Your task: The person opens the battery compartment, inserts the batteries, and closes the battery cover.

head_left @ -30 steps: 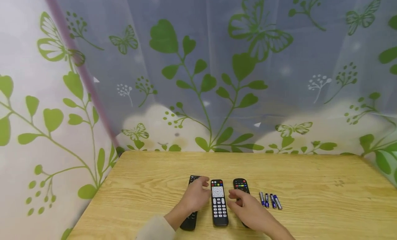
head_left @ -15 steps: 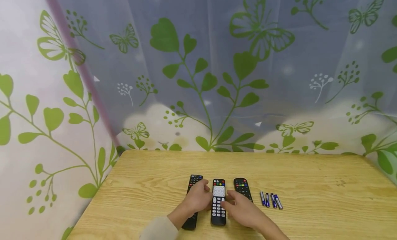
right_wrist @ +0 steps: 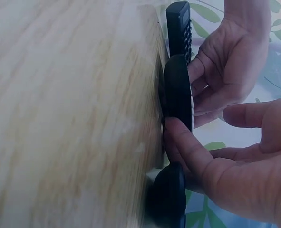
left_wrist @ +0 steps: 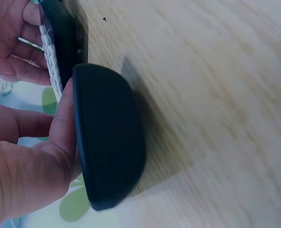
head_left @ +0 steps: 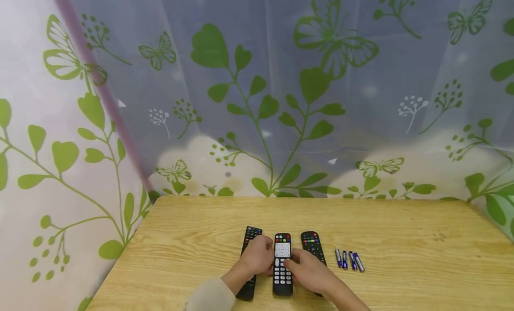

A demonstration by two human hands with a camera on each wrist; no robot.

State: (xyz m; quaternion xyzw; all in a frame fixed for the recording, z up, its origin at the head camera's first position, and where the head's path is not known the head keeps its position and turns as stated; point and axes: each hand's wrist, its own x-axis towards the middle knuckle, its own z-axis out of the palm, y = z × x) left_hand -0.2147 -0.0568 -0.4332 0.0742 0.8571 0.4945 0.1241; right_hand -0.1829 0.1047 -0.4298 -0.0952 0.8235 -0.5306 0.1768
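Observation:
Three black remote controls lie in a row on the table. The middle remote [head_left: 283,287] has white buttons and a white ring pad. My left hand [head_left: 258,256] reaches over the left remote [head_left: 246,292], fingers close along the middle one's left side. My right hand [head_left: 310,270] is at its right side, partly covering the right remote [head_left: 311,240]. In the right wrist view, fingertips of my right hand [right_wrist: 245,175] touch the edge of the middle remote [right_wrist: 177,90], while the thumb stands apart above its buttons. The left wrist view shows the left remote's end [left_wrist: 109,137] up close.
Several small blue-and-silver batteries [head_left: 349,260] lie right of the remotes. The wooden table [head_left: 192,230] ends at a curtain [head_left: 241,101] printed with green leaves and butterflies.
My right hand has moved left to the middle remote, its thumb now over the buttons. My left hand has shifted slightly down and right. The remotes stay roughly in place.

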